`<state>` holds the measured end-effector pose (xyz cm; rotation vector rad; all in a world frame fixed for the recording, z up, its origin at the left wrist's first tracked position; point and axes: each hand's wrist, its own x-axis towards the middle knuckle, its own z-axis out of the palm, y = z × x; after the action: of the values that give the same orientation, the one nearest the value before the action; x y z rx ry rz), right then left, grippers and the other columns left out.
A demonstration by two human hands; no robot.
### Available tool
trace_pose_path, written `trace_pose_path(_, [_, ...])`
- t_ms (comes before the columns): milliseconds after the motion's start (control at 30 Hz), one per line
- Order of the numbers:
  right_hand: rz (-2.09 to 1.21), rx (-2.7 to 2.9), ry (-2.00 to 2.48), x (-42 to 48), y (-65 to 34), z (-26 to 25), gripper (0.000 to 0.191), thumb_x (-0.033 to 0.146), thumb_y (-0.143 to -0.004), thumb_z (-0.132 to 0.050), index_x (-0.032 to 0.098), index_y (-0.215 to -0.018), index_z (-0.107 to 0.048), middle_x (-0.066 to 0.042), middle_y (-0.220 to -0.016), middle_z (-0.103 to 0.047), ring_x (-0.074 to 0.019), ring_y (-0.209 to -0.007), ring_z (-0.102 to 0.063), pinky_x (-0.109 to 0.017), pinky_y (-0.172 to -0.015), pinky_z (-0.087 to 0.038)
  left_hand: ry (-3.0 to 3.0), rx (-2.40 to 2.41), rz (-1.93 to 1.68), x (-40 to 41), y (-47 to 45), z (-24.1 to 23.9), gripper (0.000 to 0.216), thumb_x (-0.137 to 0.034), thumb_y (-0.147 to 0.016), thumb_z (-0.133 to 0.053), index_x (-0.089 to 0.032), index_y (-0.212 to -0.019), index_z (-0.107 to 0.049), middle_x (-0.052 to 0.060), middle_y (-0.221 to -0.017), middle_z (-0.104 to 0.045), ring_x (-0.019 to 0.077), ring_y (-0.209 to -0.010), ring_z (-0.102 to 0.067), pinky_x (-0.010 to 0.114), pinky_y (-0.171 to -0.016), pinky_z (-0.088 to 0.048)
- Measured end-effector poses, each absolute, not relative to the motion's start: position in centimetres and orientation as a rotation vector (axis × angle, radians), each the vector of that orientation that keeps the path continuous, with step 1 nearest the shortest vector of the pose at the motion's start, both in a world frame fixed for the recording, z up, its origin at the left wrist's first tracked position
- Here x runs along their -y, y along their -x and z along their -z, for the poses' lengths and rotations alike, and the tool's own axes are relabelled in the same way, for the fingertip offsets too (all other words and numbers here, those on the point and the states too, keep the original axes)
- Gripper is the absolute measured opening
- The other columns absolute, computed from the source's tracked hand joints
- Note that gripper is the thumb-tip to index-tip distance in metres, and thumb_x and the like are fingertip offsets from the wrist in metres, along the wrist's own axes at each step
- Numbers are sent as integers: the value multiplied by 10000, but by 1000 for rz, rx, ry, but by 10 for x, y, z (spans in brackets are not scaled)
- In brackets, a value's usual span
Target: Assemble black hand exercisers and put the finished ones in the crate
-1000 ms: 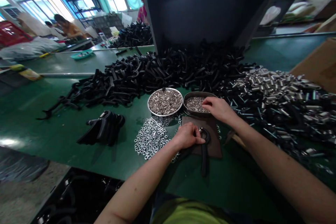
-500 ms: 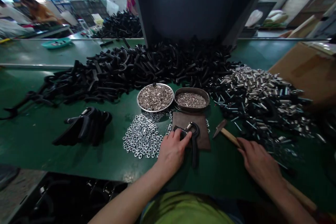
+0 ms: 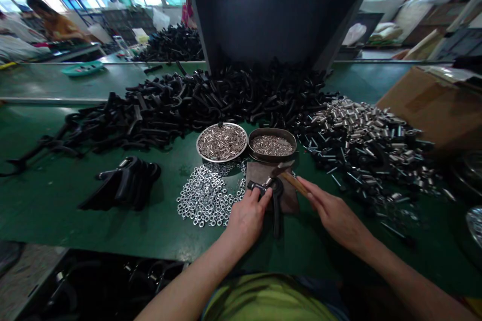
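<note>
My left hand [image 3: 246, 215] has its fingers closed on a black curved lever part [image 3: 277, 205], which lies on a flat brown metal plate [image 3: 291, 201]. A small silvery piece shows at the top of that part. In my right hand [image 3: 333, 213] is the wooden handle of a hammer [image 3: 295, 183]; its head is right over the black part, and I cannot tell whether they touch. Beside my left hand spreads a heap of silvery ring nuts [image 3: 205, 195]. Behind the plate stand a round dish [image 3: 199, 151] of small metal pins and an oval tin [image 3: 256, 154] of tiny metal pieces.
Several black parts [image 3: 130, 183] stand grouped at the left. A long pile of black parts [image 3: 181, 100] lies before a tipped grey bin [image 3: 278, 25]. Silvery cylinders and bolts [image 3: 361, 123] heap at the right by a cardboard box [image 3: 425, 105]. People sit and stand farther back.
My right hand has carried the hammer left and up from the bare table to above the black part. My left hand stays on the part. The camera view has tilted up slightly.
</note>
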<state>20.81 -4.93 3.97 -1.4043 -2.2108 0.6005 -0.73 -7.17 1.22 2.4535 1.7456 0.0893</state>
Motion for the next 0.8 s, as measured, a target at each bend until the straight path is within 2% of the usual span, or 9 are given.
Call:
trace_pose_path(133, [-478,2048,1367,54,-207,-46,486,235,-924,-348,260,-1409,-365,-41,-1392,-474,-212,-1218,-507,-376,-1005,-448,-2474,-1757,-115,71,7,-11,524,-111,-860,-384,-253,-1364,-381,86,-1021,-549,220,-951,-539,245,-586,-482])
trace_pose_path(300, [-615,2243,1526,40,-206,-24,474,227,-905,-356,223,-1372,-434,-84,-1281,-581,-262,-1125,-582,-421,-930,-494,-2451,-1762,-142,72,8,-10,517,-109,-858,-397,-251,-1355,-398,84,-1020,-561,220,-948,-553,255,-602,-491])
trace_pose_path(433, [-733,2183,1550,43,-208,-43,453,285,-932,-316,229,-1363,-443,-72,-1290,-575,-256,-1109,-594,-397,-901,-511,-2362,-1750,-369,76,13,2,445,-166,-874,-430,-249,-1312,-438,71,-1023,-584,214,-935,-569,299,-708,-515])
trace_pose_path(533, [-762,2034,1440,64,-211,-60,463,323,-940,-330,280,-1399,-382,-52,-1288,-579,-234,-1062,-622,-339,-817,-556,-2241,-1765,-619,79,16,12,345,-226,-872,-476,-176,-1213,-486,90,-1055,-597,213,-977,-563,339,-858,-488])
trace_pose_path(633, [-712,1947,1318,81,-214,-53,476,305,-945,-307,287,-1420,-338,-67,-1254,-603,-209,-954,-668,-303,-728,-580,-2185,-1817,-680,80,15,17,194,-234,-859,-497,-170,-1037,-542,88,-973,-607,216,-925,-574,346,-835,-491])
trace_pose_path(700, [-698,2084,1318,82,-214,-42,460,273,-933,-329,286,-1388,-392,-61,-1224,-626,-215,-944,-674,-331,-747,-582,-2192,-1830,-655,79,14,17,124,-225,-852,-504,-176,-954,-555,78,-908,-602,216,-881,-577,344,-791,-499])
trace_pose_path(800, [-718,2310,1388,78,-210,-39,440,227,-921,-353,294,-1346,-446,-24,-1229,-624,-215,-1034,-639,-378,-849,-550,-2202,-1838,-638,77,13,16,87,-201,-838,-517,-173,-911,-554,70,-876,-596,212,-853,-577,339,-769,-502])
